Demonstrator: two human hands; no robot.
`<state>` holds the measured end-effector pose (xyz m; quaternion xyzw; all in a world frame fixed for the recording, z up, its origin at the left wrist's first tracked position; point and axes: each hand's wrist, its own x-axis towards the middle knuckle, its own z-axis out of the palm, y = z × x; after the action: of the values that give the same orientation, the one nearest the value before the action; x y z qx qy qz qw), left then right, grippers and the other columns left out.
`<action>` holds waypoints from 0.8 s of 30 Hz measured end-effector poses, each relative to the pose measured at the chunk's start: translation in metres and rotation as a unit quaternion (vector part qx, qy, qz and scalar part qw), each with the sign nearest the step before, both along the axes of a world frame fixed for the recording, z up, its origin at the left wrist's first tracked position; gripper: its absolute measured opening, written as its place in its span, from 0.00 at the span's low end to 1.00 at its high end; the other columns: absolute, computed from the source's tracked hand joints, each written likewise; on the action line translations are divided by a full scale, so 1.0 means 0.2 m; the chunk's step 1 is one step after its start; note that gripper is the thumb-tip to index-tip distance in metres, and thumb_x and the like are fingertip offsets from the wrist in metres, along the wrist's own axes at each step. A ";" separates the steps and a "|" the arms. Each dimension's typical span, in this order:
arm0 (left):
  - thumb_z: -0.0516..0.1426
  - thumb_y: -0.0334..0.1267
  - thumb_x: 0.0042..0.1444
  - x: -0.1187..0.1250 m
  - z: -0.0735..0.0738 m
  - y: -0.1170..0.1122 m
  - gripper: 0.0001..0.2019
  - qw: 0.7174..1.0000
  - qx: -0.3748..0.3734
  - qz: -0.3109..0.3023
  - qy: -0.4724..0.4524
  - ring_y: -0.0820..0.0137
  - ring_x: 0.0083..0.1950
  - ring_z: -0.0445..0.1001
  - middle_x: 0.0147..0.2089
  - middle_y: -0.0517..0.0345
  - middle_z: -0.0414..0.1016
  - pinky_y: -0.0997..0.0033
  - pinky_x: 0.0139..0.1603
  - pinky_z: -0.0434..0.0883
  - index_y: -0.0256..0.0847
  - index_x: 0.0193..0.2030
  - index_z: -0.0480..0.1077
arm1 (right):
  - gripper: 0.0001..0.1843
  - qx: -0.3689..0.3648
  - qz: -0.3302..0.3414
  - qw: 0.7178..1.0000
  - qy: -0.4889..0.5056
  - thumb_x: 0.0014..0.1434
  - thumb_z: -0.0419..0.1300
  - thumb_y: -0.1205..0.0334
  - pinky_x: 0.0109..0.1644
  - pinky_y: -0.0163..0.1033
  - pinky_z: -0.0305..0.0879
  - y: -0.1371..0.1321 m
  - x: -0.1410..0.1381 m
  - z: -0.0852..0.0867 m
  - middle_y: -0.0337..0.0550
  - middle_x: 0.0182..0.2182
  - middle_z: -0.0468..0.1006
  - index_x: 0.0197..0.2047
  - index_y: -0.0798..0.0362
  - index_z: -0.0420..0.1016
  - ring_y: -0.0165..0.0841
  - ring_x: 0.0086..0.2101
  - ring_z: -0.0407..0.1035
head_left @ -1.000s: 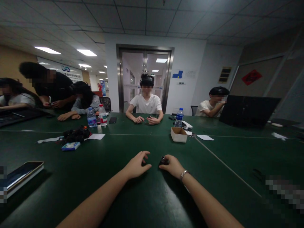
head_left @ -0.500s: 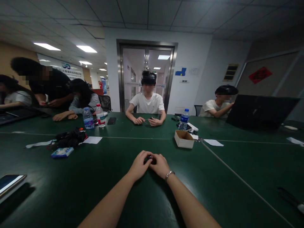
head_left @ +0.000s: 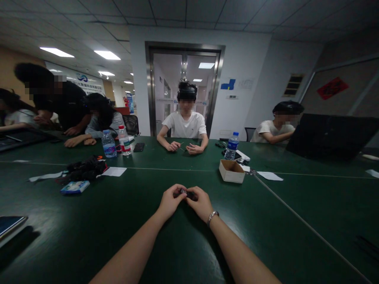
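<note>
Both of my hands meet over the dark green table, at the middle of the head view. Between their fingertips is a small dark object (head_left: 184, 192) with a light, shiny patch; its kind cannot be made out. My left hand (head_left: 171, 200) is closed on its left end, thumb in front and fingers behind. My right hand (head_left: 200, 202), below a metal bracelet (head_left: 212, 217), is closed around the right end. Fingers cover much of the object.
An open cardboard box (head_left: 231, 173) stands ahead to the right, near a blue-capped water bottle (head_left: 231, 146). Ahead left lie a blue-white packet (head_left: 75, 187) and black straps (head_left: 84, 170). A phone (head_left: 12, 228) is at the left edge. Across the table sits a person (head_left: 185, 128).
My hands have shifted slightly, and more of the dark object's shiny patch shows between the fingertips. The whole view has tilted a little.
</note>
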<state>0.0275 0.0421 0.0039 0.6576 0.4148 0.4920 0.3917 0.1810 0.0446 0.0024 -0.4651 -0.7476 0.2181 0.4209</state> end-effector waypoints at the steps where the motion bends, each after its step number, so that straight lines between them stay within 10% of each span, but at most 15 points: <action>1: 0.56 0.36 0.49 0.00 0.00 0.01 0.09 1.000 -0.004 -0.003 -0.006 0.68 0.41 0.71 0.38 0.57 0.73 0.68 0.44 0.68 0.41 0.39 0.69 | 0.11 -0.005 0.000 1.000 0.005 0.49 0.59 0.64 0.30 0.33 0.62 0.00 0.00 0.00 0.41 0.33 0.71 0.38 0.53 0.73 0.28 0.27 0.64; 11: 0.57 0.34 0.48 -0.01 -0.01 0.03 0.09 0.998 -0.032 0.010 -0.050 0.67 0.42 0.72 0.39 0.53 0.74 0.65 0.47 0.68 0.38 0.38 0.69 | 0.20 -0.144 0.055 0.964 0.218 0.48 0.59 0.60 0.35 0.38 0.68 0.04 0.03 -0.01 0.44 0.36 0.72 0.46 0.54 0.69 0.30 0.28 0.70; 24: 0.56 0.30 0.47 -0.02 -0.05 0.03 0.11 0.996 -0.025 0.025 -0.077 0.68 0.45 0.71 0.42 0.53 0.73 0.65 0.51 0.66 0.39 0.39 0.68 | 0.19 -0.161 0.049 0.963 0.210 0.43 0.63 0.63 0.37 0.37 0.67 0.04 0.04 -0.03 0.42 0.35 0.72 0.42 0.55 0.72 0.30 0.31 0.70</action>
<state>0.0243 0.0473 -0.0062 0.5971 0.4125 0.5399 0.4263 0.1899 0.0528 -0.0035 -0.4336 -0.6189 0.4489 0.4768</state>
